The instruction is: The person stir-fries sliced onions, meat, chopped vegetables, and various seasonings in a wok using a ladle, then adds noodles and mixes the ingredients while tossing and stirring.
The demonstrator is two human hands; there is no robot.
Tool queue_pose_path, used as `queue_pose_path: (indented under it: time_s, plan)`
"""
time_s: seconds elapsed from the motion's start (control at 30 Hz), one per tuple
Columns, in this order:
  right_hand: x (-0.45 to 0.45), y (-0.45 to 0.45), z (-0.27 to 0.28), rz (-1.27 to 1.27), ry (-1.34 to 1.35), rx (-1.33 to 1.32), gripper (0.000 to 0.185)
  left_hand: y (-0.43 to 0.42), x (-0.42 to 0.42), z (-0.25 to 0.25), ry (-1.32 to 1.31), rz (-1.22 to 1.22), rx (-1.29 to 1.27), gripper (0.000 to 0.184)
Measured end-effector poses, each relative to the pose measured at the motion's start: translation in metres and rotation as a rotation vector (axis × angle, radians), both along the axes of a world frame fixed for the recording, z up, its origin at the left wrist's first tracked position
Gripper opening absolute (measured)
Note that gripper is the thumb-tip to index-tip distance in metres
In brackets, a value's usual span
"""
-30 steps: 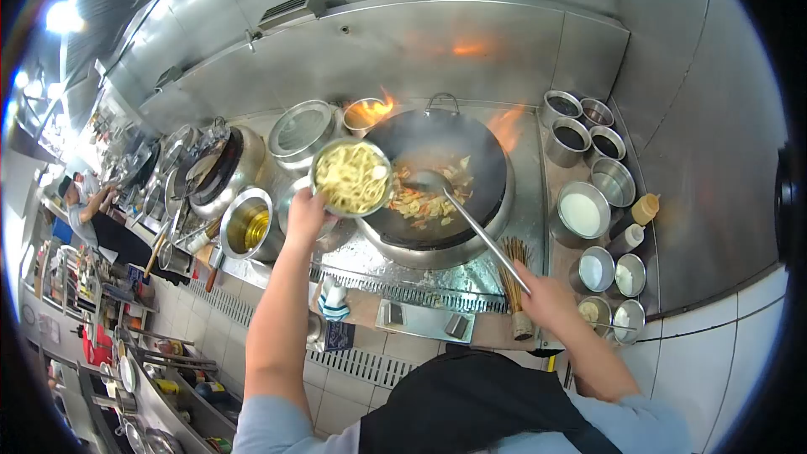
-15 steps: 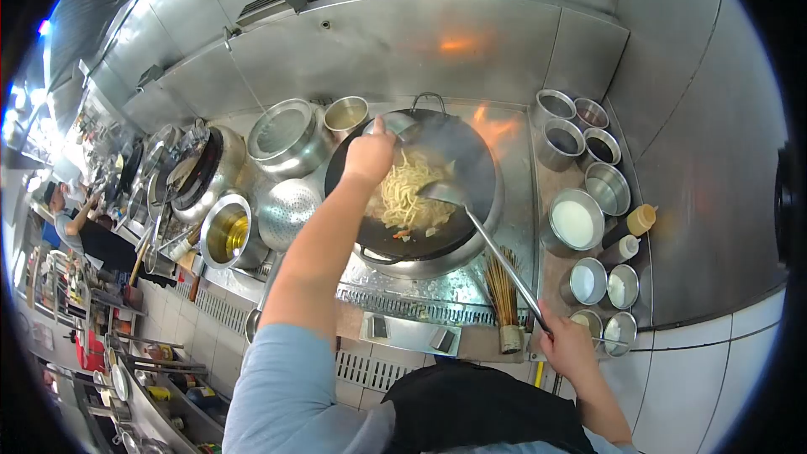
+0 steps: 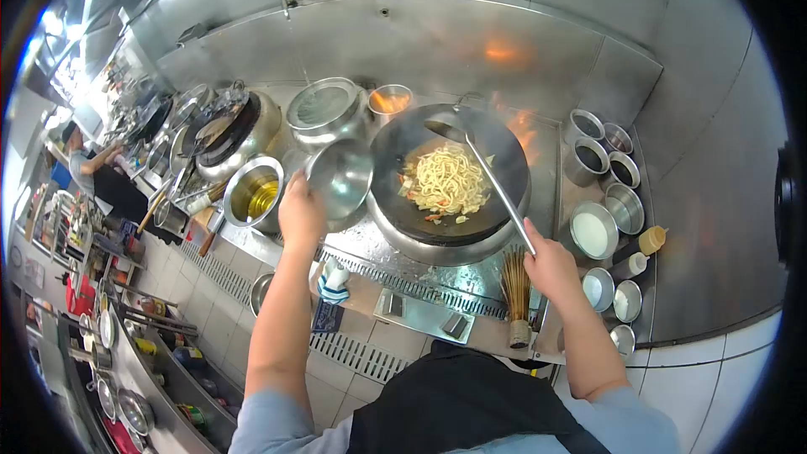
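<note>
My left hand (image 3: 301, 212) grips the rim of a metal bowl (image 3: 340, 178), which is tilted and has no noodles in it, left of the wok. Pale noodles (image 3: 450, 178) lie in the dark wok (image 3: 395, 227) over chopped vegetables, with some steam above. My right hand (image 3: 551, 262) is closed around the handle of a long metal ladle (image 3: 498, 189). The ladle's head is near the wok's far side, above the noodles.
Flames (image 3: 523, 130) rise behind the wok. Seasoning pots (image 3: 593, 229) and squeeze bottles (image 3: 651, 240) line the right. A bamboo brush (image 3: 516, 294) lies in front, an oil pot (image 3: 254, 191) at left. Another person (image 3: 97, 172) stands far left.
The noodles have gone from the bowl into the wok. My left hand has drawn the emptied bowl back leftward. The ladle's head has moved to the wok's far side.
</note>
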State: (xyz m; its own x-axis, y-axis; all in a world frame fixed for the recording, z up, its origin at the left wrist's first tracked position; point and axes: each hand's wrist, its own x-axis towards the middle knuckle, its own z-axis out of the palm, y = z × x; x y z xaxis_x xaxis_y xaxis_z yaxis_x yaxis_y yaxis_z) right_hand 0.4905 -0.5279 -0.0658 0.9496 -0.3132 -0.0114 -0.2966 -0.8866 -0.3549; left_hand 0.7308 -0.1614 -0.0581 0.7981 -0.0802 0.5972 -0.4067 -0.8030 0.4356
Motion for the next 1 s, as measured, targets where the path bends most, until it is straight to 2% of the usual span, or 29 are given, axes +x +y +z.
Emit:
queue_pose_path:
  time_s: [0.03, 0.07, 0.1, 0.13, 0.23, 0.3, 0.37, 0.4, 0.43, 0.47, 0.53, 0.57, 0.63, 0.67, 0.73, 0.8, 0.83, 0.87, 0.9, 0.93, 0.97, 1.0]
  plan:
    - [0.006, 0.003, -0.001, 0.009, -0.033, -0.002, 0.064, 0.018, -0.015, -0.001, 0.024, 0.056, -0.061, 0.035]
    - [0.008, 0.006, 0.000, 0.005, 0.077, 0.040, 0.063, 0.036, -0.032, -0.001, 0.087, 0.087, -0.098, 0.037]
    - [0.005, 0.003, 0.003, 0.012, 0.072, 0.037, 0.063, 0.054, -0.051, -0.001, 0.151, 0.118, -0.135, 0.039]
    - [0.000, -0.005, 0.006, 0.025, 0.122, 0.149, 0.063, 0.069, -0.072, 0.002, 0.198, 0.151, -0.174, 0.038]
    - [-0.003, 0.000, -0.007, 0.051, 0.159, 0.138, 0.062, 0.119, -0.118, -0.011, 0.254, 0.225, -0.230, 0.038]
    - [0.003, 0.026, -0.011, -0.032, 0.236, -0.133, 0.062, 0.152, -0.143, -0.022, 0.246, 0.253, -0.245, 0.037]
    - [0.002, 0.031, 0.005, -0.029, 0.285, -0.064, 0.063, 0.178, -0.160, -0.029, 0.214, 0.363, -0.296, 0.035]
    - [-0.001, 0.021, 0.007, -0.013, 0.230, -0.021, 0.064, 0.177, -0.179, -0.010, 0.269, 0.383, -0.335, 0.034]
    - [0.001, 0.012, 0.011, 0.006, 0.174, 0.017, 0.065, 0.188, -0.186, -0.015, 0.265, 0.393, -0.344, 0.034]
    - [0.007, 0.011, 0.002, 0.030, 0.096, -0.155, 0.065, 0.203, -0.197, -0.024, 0.285, 0.424, -0.382, 0.030]
    - [0.026, 0.032, 0.001, 0.000, 0.082, -0.206, 0.063, 0.221, -0.219, -0.035, 0.304, 0.465, -0.423, 0.027]
    - [0.041, 0.041, 0.000, -0.034, 0.059, -0.256, 0.062, 0.225, -0.228, -0.038, 0.407, 0.480, -0.593, 0.024]
    - [0.067, 0.051, -0.027, -0.041, 0.036, -0.323, 0.060, 0.237, -0.251, -0.052, 0.505, 0.520, -0.766, 0.021]
    - [0.077, 0.056, -0.037, -0.060, 0.014, -0.388, 0.058, 0.245, -0.261, -0.066, 0.538, 0.467, -0.951, 0.020]
    - [0.076, 0.068, -0.044, -0.037, 0.069, -0.401, 0.048, 0.263, -0.285, -0.097, 0.558, 0.421, -1.221, 0.020]
    - [0.070, 0.081, -0.057, -0.006, 0.039, -0.356, 0.039, 0.277, -0.316, -0.104, 0.531, 0.477, -1.340, 0.022]
    - [0.064, 0.086, -0.059, 0.088, -0.045, -0.422, 0.037, 0.284, -0.330, -0.102, 0.522, 0.513, -1.378, 0.022]
    - [0.047, 0.118, -0.038, 0.166, -0.151, -0.431, 0.039, 0.288, -0.341, -0.097, 0.523, 0.551, -1.388, 0.022]
    - [0.042, 0.130, -0.058, 0.327, -0.410, -0.492, 0.044, 0.292, -0.353, -0.097, 0.526, 0.601, -1.389, 0.021]
    - [0.028, 0.158, -0.062, 0.412, -0.284, -0.278, 0.053, 0.294, -0.363, -0.098, 0.526, 0.656, -1.384, 0.021]
    - [0.019, 0.166, -0.107, 0.618, -0.301, -0.127, 0.049, 0.298, -0.375, -0.108, 0.532, 0.698, -1.387, 0.020]
    - [0.009, 0.181, -0.142, 0.700, -0.033, 0.140, 0.039, 0.301, -0.385, -0.117, 0.538, 0.741, -1.390, 0.019]
